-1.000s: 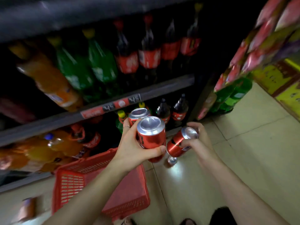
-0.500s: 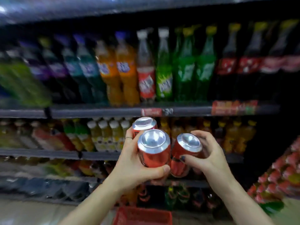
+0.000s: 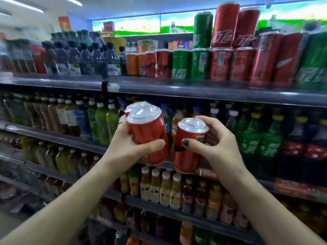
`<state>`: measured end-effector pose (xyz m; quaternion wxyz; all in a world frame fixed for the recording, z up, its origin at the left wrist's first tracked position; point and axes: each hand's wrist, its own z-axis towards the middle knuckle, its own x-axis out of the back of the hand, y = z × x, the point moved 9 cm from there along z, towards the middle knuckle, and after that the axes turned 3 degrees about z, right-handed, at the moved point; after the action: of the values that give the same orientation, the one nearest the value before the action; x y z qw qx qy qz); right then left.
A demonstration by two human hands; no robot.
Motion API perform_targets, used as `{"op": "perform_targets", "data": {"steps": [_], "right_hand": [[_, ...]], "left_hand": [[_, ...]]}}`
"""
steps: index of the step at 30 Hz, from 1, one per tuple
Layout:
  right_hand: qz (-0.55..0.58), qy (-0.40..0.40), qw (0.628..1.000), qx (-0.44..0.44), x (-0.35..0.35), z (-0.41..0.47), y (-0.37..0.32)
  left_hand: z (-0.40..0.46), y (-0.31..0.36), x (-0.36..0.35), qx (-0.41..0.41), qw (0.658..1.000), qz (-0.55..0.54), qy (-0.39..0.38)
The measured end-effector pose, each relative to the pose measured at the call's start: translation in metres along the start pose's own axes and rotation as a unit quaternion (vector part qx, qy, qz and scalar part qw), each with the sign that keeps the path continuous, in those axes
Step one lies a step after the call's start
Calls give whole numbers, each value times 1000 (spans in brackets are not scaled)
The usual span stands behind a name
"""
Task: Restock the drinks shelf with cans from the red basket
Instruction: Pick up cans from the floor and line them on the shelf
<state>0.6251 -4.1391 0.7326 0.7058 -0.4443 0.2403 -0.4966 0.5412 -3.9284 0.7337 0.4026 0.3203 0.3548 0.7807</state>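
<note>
Drinks shelf behind, left hand gripping two cans, right hand one can

The left hand holds two cans, the front can with the back can just behind it. The right hand holds a third can just to their right. Behind the hands stands the drinks shelf. On its top board, bottles stand at the left end and stacked cans at the right end. Lower boards carry more bottles.
</note>
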Motion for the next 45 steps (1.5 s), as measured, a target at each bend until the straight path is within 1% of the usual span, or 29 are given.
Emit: {"op": "perform_targets", "data": {"steps": [6,11,14,17,22,26,33,36,40,42,43,45], "right_hand": [[-26,8,999,35,-70,52,-33],[-51,69,993,77,-122,111,-69],[-115,119,980,110,-144,147,-99],[-199,140,963,117,-160,180,-122],[-291,162,935,118,-175,224,-140],[-350,155,918,103,-185,253,-126],[-407,186,888,106,-176,293,-103],[-442,171,874,109,-176,303,-99],[-497,138,848,123,-181,311,-90],[-535,114,825,145,-188,312,-85],[-561,104,806,161,-191,312,-84],[-624,103,750,195,-195,311,-84]], "left_hand": [[40,-7,81,-14,999,17,27],[79,-8,139,-47,999,3,10],[100,-12,167,-62,998,-12,-9],[118,-11,188,-77,997,-15,-22],[145,2,207,-92,994,-37,-35],[159,10,210,-102,993,-42,-34],[180,12,202,-112,992,-38,-40],[191,14,198,-116,992,-31,-36],[205,17,190,-119,992,-29,-29],[212,17,185,-121,992,-29,-25],[216,17,183,-123,992,-27,-23],[224,17,177,-126,991,-18,-26]]}}
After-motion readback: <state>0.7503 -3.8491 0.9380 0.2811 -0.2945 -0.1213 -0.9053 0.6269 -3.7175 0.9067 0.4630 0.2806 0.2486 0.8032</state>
